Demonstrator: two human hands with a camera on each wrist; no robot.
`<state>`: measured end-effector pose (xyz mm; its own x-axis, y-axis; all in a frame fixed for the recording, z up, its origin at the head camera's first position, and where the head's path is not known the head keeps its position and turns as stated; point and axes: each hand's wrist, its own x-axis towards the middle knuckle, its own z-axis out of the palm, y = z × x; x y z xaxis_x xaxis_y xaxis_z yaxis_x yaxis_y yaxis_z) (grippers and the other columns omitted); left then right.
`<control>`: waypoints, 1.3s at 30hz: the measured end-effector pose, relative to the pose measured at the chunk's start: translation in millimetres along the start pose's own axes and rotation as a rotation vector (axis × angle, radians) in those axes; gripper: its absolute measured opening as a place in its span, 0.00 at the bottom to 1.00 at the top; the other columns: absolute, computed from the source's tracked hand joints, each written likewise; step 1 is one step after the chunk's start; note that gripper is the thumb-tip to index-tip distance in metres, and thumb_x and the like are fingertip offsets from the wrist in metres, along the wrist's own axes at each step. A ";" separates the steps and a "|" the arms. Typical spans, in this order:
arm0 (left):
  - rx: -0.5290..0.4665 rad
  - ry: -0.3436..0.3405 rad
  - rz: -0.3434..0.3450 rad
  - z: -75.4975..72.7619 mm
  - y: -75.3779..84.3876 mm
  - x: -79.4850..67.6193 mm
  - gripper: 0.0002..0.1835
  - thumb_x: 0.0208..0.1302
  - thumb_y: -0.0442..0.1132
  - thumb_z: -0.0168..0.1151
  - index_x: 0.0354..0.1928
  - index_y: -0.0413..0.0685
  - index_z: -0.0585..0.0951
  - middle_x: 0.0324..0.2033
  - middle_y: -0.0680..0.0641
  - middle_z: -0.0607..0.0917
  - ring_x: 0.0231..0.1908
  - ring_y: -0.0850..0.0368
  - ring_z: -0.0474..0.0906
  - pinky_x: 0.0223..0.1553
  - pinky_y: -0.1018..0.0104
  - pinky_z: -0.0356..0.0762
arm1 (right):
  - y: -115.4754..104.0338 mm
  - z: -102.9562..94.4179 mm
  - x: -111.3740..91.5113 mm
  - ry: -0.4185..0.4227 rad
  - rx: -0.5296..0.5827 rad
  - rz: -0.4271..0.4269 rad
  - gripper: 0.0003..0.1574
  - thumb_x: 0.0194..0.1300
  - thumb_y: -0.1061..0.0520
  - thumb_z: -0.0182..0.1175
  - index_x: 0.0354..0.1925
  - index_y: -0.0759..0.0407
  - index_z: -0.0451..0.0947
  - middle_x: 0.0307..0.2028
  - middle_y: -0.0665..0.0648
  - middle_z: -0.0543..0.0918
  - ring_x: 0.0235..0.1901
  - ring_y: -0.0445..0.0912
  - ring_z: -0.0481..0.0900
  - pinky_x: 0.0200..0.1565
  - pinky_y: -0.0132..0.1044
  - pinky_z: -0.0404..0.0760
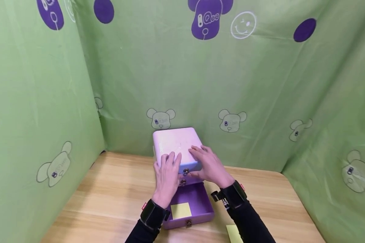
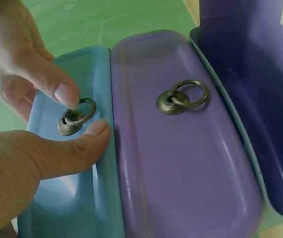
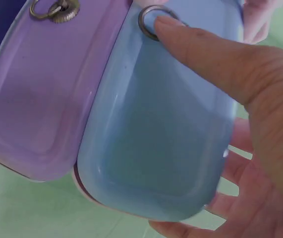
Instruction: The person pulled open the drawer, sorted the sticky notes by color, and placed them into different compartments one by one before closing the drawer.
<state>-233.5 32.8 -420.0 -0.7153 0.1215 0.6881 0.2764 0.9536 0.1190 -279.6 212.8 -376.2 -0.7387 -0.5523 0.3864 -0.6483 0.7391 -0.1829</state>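
Note:
A small drawer box (image 1: 177, 138) with a pale pink top stands near the back curtain. Its uppermost drawer front (image 3: 151, 139) is light blue; the middle drawer (image 2: 181, 153) is purple, and both look closed. The purple bottom drawer (image 1: 199, 197) is pulled out, a yellow sticky note (image 1: 181, 210) inside. My left hand (image 1: 167, 177) and right hand (image 1: 211, 166) grip the box's front upper edge, fingers over the top and thumbs on the front. The right thumb touches the blue drawer's brass ring pull (image 2: 92, 110); the left thumb lies close beside it.
Another yellow note (image 1: 233, 233) lies on the wooden table (image 1: 109, 195) near the right forearm, partly hidden by it. A green printed curtain (image 1: 124, 67) encloses the table at the back and sides. The extended drawer juts toward me between the forearms.

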 end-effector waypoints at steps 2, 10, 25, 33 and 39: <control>-0.006 -0.014 -0.015 -0.6 -0.1 2.1 0.47 0.30 0.47 0.83 0.61 0.50 0.77 0.55 0.44 0.79 0.54 0.45 0.69 0.43 0.46 0.74 | -2.3 -3.4 -5.2 0.009 0.019 0.002 0.56 0.38 0.41 0.78 0.64 0.60 0.73 0.66 0.65 0.74 0.65 0.67 0.65 0.61 0.71 0.68; -0.034 -0.119 -0.070 -4.9 2.2 4.1 0.45 0.36 0.46 0.81 0.63 0.53 0.74 0.66 0.41 0.74 0.67 0.39 0.63 0.53 0.31 0.74 | -9.3 -6.4 -31.8 0.231 0.065 -0.069 0.30 0.51 0.49 0.74 0.50 0.63 0.82 0.50 0.64 0.86 0.53 0.56 0.77 0.56 0.57 0.77; 0.061 -0.132 -0.046 -6.8 -0.3 12.4 0.54 0.30 0.52 0.82 0.65 0.45 0.71 0.51 0.47 0.80 0.52 0.49 0.70 0.37 0.49 0.81 | -23.4 -3.8 -78.5 0.372 0.107 0.006 0.27 0.52 0.54 0.72 0.49 0.64 0.82 0.53 0.65 0.83 0.55 0.55 0.74 0.57 0.56 0.76; 0.062 -0.137 -0.030 -7.4 -4.4 18.8 0.54 0.25 0.55 0.83 0.62 0.45 0.74 0.49 0.46 0.78 0.49 0.49 0.70 0.30 0.52 0.81 | -24.1 2.1 -100.5 0.391 0.110 0.056 0.28 0.50 0.55 0.74 0.50 0.62 0.82 0.53 0.66 0.82 0.55 0.58 0.74 0.55 0.59 0.74; -0.002 -0.185 -0.047 -8.4 -5.0 16.8 0.56 0.28 0.51 0.83 0.66 0.42 0.70 0.66 0.40 0.73 0.65 0.43 0.66 0.49 0.33 0.80 | -18.7 10.8 -121.1 0.403 0.079 0.106 0.31 0.45 0.57 0.75 0.50 0.65 0.81 0.53 0.69 0.82 0.53 0.61 0.74 0.53 0.62 0.72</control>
<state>-241.4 27.7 -403.0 -0.8334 0.1256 0.5382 0.2409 0.9590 0.1493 -180.0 261.7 -429.3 -0.6810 -0.2679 0.6815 -0.5960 0.7435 -0.3033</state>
